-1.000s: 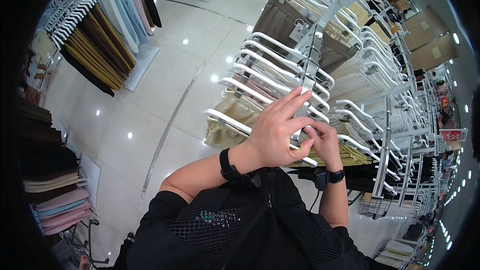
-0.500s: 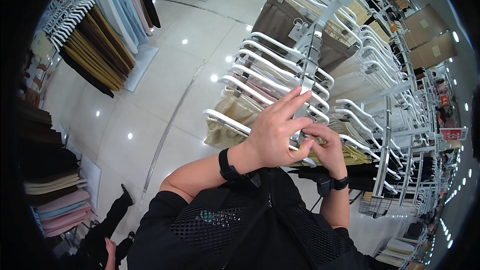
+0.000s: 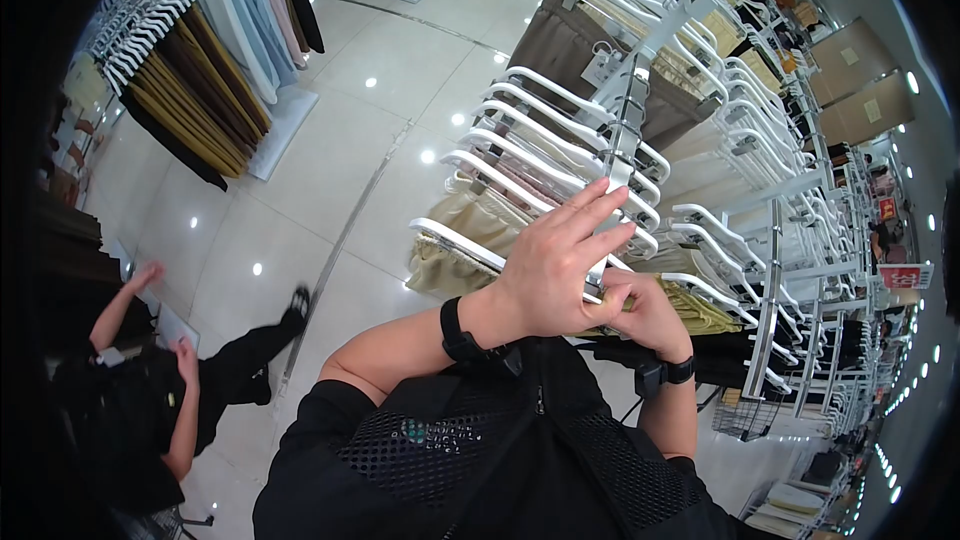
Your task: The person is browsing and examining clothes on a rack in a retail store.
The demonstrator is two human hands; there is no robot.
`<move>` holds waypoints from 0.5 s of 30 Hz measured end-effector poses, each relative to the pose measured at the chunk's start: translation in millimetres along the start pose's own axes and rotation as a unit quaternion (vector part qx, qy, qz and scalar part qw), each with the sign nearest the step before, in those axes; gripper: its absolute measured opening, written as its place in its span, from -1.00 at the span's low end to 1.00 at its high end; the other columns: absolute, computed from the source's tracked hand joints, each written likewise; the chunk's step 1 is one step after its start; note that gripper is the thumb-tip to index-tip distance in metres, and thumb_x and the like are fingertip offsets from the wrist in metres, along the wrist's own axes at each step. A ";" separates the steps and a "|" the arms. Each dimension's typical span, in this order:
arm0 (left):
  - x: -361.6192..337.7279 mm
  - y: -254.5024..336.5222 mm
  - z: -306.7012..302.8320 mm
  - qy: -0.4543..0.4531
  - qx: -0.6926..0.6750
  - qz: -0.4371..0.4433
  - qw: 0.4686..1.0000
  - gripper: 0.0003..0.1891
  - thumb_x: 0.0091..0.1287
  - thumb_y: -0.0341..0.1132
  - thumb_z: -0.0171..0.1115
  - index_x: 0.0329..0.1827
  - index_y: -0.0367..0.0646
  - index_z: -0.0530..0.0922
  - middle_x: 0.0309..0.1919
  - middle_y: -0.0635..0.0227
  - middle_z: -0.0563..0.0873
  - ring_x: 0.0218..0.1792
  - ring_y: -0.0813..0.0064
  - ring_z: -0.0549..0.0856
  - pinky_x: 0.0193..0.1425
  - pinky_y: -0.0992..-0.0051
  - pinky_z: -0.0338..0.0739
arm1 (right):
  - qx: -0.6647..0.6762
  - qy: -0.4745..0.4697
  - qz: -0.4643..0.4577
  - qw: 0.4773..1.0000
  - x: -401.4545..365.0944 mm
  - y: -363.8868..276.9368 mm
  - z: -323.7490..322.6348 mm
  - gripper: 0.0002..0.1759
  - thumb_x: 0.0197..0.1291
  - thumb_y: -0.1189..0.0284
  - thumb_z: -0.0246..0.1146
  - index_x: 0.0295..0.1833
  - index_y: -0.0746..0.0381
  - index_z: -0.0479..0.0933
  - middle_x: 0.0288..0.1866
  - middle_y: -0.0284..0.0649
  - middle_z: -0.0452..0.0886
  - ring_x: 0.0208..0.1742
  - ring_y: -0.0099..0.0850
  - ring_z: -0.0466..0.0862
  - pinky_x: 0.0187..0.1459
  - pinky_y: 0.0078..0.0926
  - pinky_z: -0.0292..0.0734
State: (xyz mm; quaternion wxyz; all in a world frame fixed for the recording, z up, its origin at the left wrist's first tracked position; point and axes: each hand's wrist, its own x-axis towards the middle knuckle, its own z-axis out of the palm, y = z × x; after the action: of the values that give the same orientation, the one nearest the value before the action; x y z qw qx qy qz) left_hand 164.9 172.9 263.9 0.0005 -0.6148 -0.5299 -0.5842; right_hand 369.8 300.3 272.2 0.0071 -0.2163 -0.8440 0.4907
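My left hand point(image 3: 560, 265) lies over the near end of a metal rail point(image 3: 628, 110), its fingers stretched and apart, the thumb pointing towards my right hand. Curled at the rail's tip, my right hand point(image 3: 652, 315) has thumb and fingers pressed together; what they grip is hidden. White hangers point(image 3: 540, 145) hang along the rail. The nearest hanger point(image 3: 455, 243), beside my left hand, carries a pale beige garment point(image 3: 440, 268). Grey-brown trousers point(image 3: 555, 40) with a white tag point(image 3: 602, 64) hang farther back.
Another person point(image 3: 160, 390) in black stands at the lower left. Racks of trousers point(image 3: 195, 90) are at the upper left. More hangers and a wire basket point(image 3: 742, 415) are on the right. Cardboard boxes point(image 3: 855, 70) sit at the upper right.
My right hand's fingers have curled in closer under the rail's end, while my left hand has barely shifted. The other person has come further into view, with both forearms now showing.
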 end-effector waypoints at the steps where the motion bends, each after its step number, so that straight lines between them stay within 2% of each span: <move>1: 0.2 0.3 -0.3 0.000 0.002 0.001 1.000 -0.43 0.12 -0.20 0.52 0.21 -0.29 0.80 0.55 -0.05 0.64 0.60 -0.20 0.56 0.53 0.02 0.63 | 0.001 0.000 0.001 1.000 0.6 4.4 2.1 -0.66 0.32 0.47 0.59 0.15 0.34 0.77 0.08 -0.19 0.85 0.06 -0.40 0.81 0.12 -0.38 0.70; 3: 0.1 0.2 0.1 0.001 0.002 0.003 1.000 -0.43 0.12 -0.20 0.52 0.21 -0.29 0.80 0.55 -0.06 0.64 0.60 -0.20 0.57 0.53 0.02 0.62 | 0.012 -0.055 0.018 0.998 2.4 11.4 7.5 -0.73 0.35 0.46 0.58 0.08 0.32 0.77 -0.02 -0.21 0.85 -0.05 -0.42 0.78 0.04 -0.34 0.68; 6: -0.1 0.4 -1.0 -0.002 0.003 0.006 1.000 -0.45 0.13 -0.20 0.53 0.19 -0.30 0.80 0.55 -0.08 0.63 0.60 -0.21 0.57 0.53 0.02 0.62 | -0.051 -0.071 0.032 0.996 1.2 3.9 8.5 -0.79 0.38 0.44 0.57 0.01 0.31 0.75 -0.13 -0.22 0.84 -0.15 -0.45 0.73 -0.04 -0.37 0.66; 9: 0.2 0.2 -1.8 -0.008 0.003 0.008 1.000 -0.46 0.13 -0.20 0.53 0.18 -0.30 0.81 0.55 -0.10 0.63 0.60 -0.22 0.57 0.54 0.03 0.61 | -0.046 -0.060 0.014 0.997 -1.1 14.3 10.6 -0.79 0.41 0.43 0.56 0.00 0.32 0.75 -0.20 -0.21 0.83 -0.20 -0.48 0.72 -0.06 -0.39 0.66; 13: 1.6 0.8 -3.9 -0.017 0.004 0.009 1.000 -0.45 0.12 -0.21 0.54 0.19 -0.29 0.81 0.56 -0.11 0.61 0.61 -0.22 0.56 0.56 0.03 0.59 | -0.014 -0.061 0.019 0.998 -4.6 19.0 12.2 -0.78 0.44 0.41 0.54 0.05 0.32 0.76 -0.17 -0.21 0.84 -0.19 -0.45 0.74 -0.07 -0.38 0.66; 15: 0.4 1.6 -2.6 -0.017 -0.002 -0.004 1.000 -0.43 0.12 -0.21 0.55 0.22 -0.26 0.81 0.57 -0.11 0.61 0.62 -0.22 0.54 0.61 0.04 0.55 | -0.007 -0.023 0.043 0.999 -9.4 17.2 14.3 -0.73 0.48 0.39 0.51 0.17 0.28 0.79 -0.11 -0.23 0.88 -0.21 -0.31 0.77 -0.09 -0.43 0.67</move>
State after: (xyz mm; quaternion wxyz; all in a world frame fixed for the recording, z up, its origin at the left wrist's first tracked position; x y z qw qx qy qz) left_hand 163.9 170.9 266.0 -0.0119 -0.6220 -0.5315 -0.5749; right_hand 381.3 292.2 252.4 -0.0351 -0.2412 -0.8375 0.4891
